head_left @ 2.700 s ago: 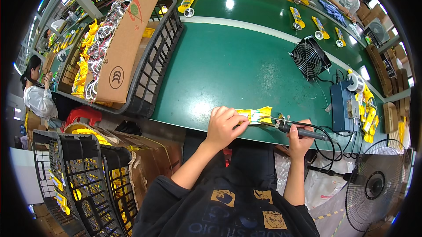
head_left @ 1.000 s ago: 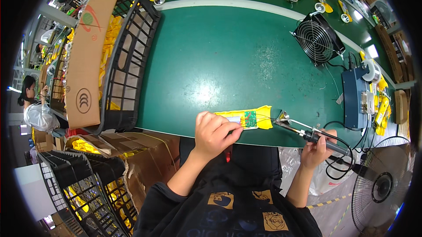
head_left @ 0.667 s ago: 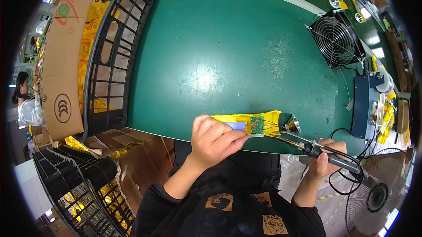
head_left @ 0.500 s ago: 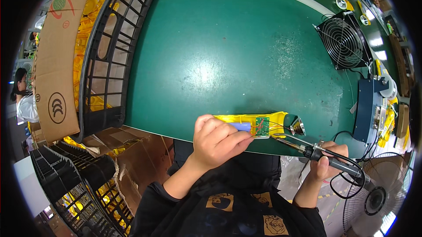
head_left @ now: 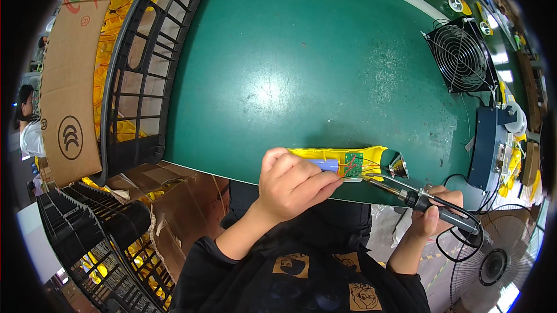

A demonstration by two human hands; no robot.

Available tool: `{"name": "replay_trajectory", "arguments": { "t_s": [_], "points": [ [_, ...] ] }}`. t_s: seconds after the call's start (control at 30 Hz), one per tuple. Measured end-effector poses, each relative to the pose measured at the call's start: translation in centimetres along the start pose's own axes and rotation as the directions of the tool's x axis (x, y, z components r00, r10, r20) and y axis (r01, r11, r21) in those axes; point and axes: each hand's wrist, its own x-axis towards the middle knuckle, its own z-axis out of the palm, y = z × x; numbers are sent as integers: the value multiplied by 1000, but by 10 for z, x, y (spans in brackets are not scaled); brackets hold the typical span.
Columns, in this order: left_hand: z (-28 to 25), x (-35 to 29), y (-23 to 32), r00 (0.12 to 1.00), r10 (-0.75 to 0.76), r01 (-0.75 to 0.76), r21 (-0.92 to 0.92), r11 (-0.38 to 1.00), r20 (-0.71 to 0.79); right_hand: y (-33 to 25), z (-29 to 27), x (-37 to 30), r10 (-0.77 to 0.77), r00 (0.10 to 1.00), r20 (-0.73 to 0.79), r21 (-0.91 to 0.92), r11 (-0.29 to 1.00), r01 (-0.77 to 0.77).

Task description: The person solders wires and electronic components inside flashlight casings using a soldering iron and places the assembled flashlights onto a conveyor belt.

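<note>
At table edge: yellow casing (head_left: 371,154) open, w/ green PCB (head_left: 353,164), blue battery (head_left: 325,165).

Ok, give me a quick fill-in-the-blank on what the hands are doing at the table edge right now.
1. The right hand holds a ____ by its handle.
2. The left hand steadies the yellow housing, whose small circuit board is coloured ____.
3. The housing lies on the ____ table.
4. Behind the blue box stands a black ____ with a wire grille.

Missing words: soldering iron; green; green; fan
</note>
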Motion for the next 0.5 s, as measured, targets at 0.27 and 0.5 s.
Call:
{"name": "replay_trajectory", "arguments": {
  "t_s": [0.27,0.5],
  "points": [
    [-3,1,0,1000,3,-3,2,1000,24,0,3,0,-4,999,39,-12,1000,4],
    [-3,1,0,999,-3,3,-3,1000,40,2,3,-1,16,998,62,-17,1000,-15]
  ]
}}
